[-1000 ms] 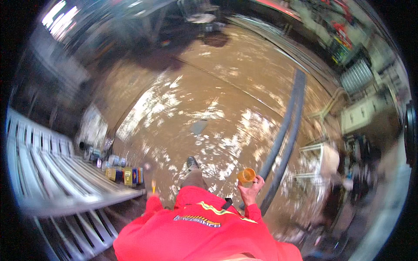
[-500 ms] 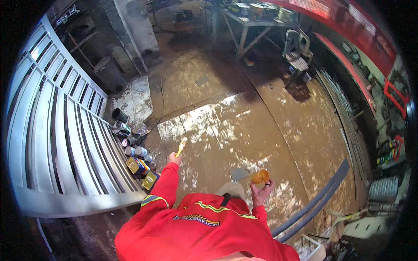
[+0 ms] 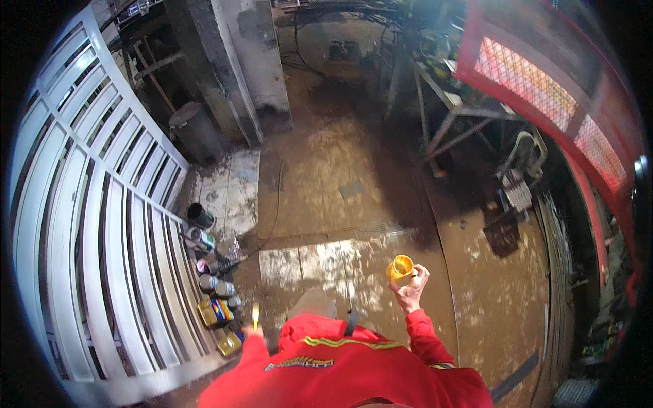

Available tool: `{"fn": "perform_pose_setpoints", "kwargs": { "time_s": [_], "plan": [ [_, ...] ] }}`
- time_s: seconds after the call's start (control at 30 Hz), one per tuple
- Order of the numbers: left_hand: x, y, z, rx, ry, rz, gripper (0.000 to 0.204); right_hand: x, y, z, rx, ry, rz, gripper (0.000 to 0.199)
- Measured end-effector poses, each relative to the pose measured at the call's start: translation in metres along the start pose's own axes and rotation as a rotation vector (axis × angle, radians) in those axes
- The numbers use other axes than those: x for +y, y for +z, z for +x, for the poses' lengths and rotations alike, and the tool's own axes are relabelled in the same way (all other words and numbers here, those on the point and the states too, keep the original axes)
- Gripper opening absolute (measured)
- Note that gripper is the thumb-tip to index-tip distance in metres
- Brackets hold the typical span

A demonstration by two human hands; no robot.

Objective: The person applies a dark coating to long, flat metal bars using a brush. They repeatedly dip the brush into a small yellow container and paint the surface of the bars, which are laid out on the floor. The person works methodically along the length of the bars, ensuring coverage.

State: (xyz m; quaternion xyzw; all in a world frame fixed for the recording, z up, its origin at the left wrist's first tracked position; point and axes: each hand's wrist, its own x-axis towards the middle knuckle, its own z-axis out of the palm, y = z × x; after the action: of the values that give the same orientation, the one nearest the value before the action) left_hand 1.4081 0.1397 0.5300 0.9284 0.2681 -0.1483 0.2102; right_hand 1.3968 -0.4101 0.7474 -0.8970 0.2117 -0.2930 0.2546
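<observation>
My left hand point(image 3: 252, 331) is closed round a small paintbrush point(image 3: 256, 314), whose pale tip points up and away from me. It is low at the left, next to several paint cans. Ahead of my body on the right, my right hand point(image 3: 411, 292) grips a cup point(image 3: 400, 269) smeared inside with orange-yellow paint. The cup's mouth faces up toward me, and no other thing touches it. To the left stands a tall white slatted metal gate point(image 3: 102, 204). A gap separates the brush from its slats.
Paint tins, among them a yellow square can point(image 3: 229, 343) and a black bucket point(image 3: 201, 215), line the gate's foot. A work table point(image 3: 452, 102) and a plastic chair point(image 3: 517, 190) stand at the far right. A red mesh-panelled frame point(image 3: 544, 102) fills the upper right.
The view has shifted, with the gate and cans now nearer my left side. My left hand with the brush has drawn back toward my body; my right hand with the cup reaches farther forward.
</observation>
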Motion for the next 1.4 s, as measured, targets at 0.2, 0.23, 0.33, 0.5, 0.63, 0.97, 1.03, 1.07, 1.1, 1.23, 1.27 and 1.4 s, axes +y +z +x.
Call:
{"fn": "perform_pose_setpoints", "kwargs": {
  "time_s": [0.2,0.23,0.33,0.5,0.63,0.97,1.03,1.07,1.1,1.23,1.27,1.4],
  "plan": [
    [0.065,0.019,0.089,-0.005,-0.501,0.053,0.033,-0.008,0.171,0.229,0.072,-0.156,0.031,0.05],
    [0.088,0.021,0.123,-0.004,-0.513,0.073,0.033,-0.015,0.201,0.26,0.074,-0.107,0.037,0.052],
    [0.17,0.019,0.246,-0.028,-0.389,0.173,0.034,-0.029,0.278,0.338,0.111,0.019,0.01,0.056],
    [0.429,-0.019,0.482,0.037,-0.07,-0.011,0.032,-0.072,0.353,0.467,0.069,0.093,0.027,0.058],
    [0.724,-0.084,0.62,0.114,0.374,-0.29,0.025,-0.057,0.409,0.568,0.177,0.234,0.018,0.058],
    [1.083,-0.037,0.778,-0.033,0.411,-0.311,0.02,-0.006,0.603,0.878,0.266,0.078,-0.055,0.055],
    [1.136,-0.026,0.802,-0.057,0.395,-0.303,0.02,-0.02,0.628,0.964,0.18,0.176,0.036,0.056],
    [1.16,-0.027,0.814,-0.102,0.419,-0.307,0.021,-0.021,0.645,1.001,0.182,0.129,0.029,0.056],
    [1.181,-0.019,0.837,-0.126,0.385,-0.239,0.023,-0.023,0.662,1.037,0.184,0.081,0.02,0.055],
    [1.277,0.002,0.923,-0.157,0.269,-0.195,0.026,-0.03,0.74,1.16,0.142,0.122,0.135,0.056],
    [1.302,0.01,0.95,-0.164,0.237,-0.163,0.027,-0.021,0.765,1.187,0.133,0.068,0.109,0.059],
    [1.395,0.029,1.07,-0.122,0.249,-0.118,0.03,-0.006,0.86,1.294,0.113,-0.007,0.055,0.061]
  ]
}}
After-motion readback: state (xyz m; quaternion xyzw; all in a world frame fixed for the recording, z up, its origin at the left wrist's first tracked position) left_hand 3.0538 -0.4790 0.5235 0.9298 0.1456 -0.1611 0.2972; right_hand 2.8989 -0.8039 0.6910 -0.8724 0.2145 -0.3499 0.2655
